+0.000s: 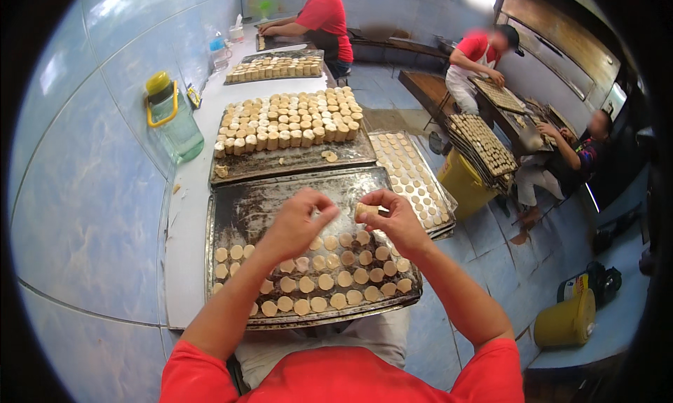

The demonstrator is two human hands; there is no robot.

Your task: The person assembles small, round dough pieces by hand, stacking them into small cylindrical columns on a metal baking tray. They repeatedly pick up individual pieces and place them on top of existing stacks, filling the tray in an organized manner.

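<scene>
Over a dark metal baking tray (266, 205), both my hands are raised close together. My right hand (398, 222) pinches a short, pale dough cylinder (362, 211) between thumb and fingers. Just left of it is my left hand (303, 221), its fingers curled and the thumb bent in. Whether a small piece sits between those fingertips I cannot make out. Rows of flat, round dough discs (325, 282) lie on the near half of this tray, partly hidden by my left forearm. Directly beyond, a second tray (294, 166) carries many upright dough cylinders (287, 119) packed together, with a few scraps at its near edge.
A third loaded tray (275, 68) stands farther along the white table (184, 228). Stacked trays of discs (413, 182) sit at the right. A green-tinted jug (184, 126) stands against the tiled wall. Several co-workers handle trays beyond; yellow buckets (566, 320) are at right.
</scene>
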